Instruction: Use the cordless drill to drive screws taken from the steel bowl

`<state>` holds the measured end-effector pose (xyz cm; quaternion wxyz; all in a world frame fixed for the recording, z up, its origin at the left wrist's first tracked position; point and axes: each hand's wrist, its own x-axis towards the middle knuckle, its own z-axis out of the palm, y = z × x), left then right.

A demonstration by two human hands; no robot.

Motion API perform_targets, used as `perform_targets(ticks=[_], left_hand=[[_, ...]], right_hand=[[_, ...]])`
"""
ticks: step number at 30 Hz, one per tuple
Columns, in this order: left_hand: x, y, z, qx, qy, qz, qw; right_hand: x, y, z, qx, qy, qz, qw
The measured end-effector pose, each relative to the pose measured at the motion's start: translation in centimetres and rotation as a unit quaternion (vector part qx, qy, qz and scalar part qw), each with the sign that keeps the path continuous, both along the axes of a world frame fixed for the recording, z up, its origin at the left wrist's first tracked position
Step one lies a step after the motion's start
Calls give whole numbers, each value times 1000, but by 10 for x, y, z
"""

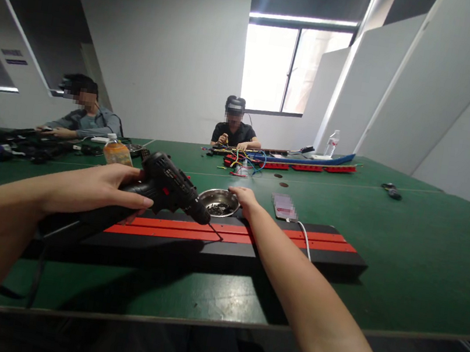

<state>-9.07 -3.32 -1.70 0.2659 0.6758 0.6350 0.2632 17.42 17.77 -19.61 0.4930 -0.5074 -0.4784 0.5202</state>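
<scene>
My left hand (105, 186) is wrapped around a black cordless drill (172, 184), which points down to the right. The tip of its long bit meets, or nearly meets, a red strip (235, 235) along a long black bar (306, 260) on the table. Behind the bar stands a small metal bowl (218, 212) with many small dark screws in it. My right hand (243, 198) has its fingers closed on the bowl's right rim, and the fingertips are partly hidden.
A phone (284, 207) with a white cable (305, 239) lies behind the bar. An orange drink bottle (117, 152) stands left. Across the green table (427, 246), two people (234, 135) (88, 113) sit near coloured wires (248, 160), a blue strip (298, 163) and black parts (40, 146).
</scene>
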Motion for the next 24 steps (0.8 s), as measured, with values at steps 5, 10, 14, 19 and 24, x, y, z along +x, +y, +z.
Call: perform_targets(ticks=[5,10,14,19,24], left_hand=[[15,0,3,24,13,-39,999],[36,6,11,40,111,-33,992],[38,7,25,25,86,-41,995],[36,6,41,34,133,-19,990],[52,9,48,30,55,10,998]], right_hand=[[-1,2,-2,6,1,2,1000],[-1,0,-3,9,10,13,1000],[-2,0,-3,9,9,13,1000],[-4,-2,0,13,6,0,1000],[-5,-5,2,18,2,-7,1000]])
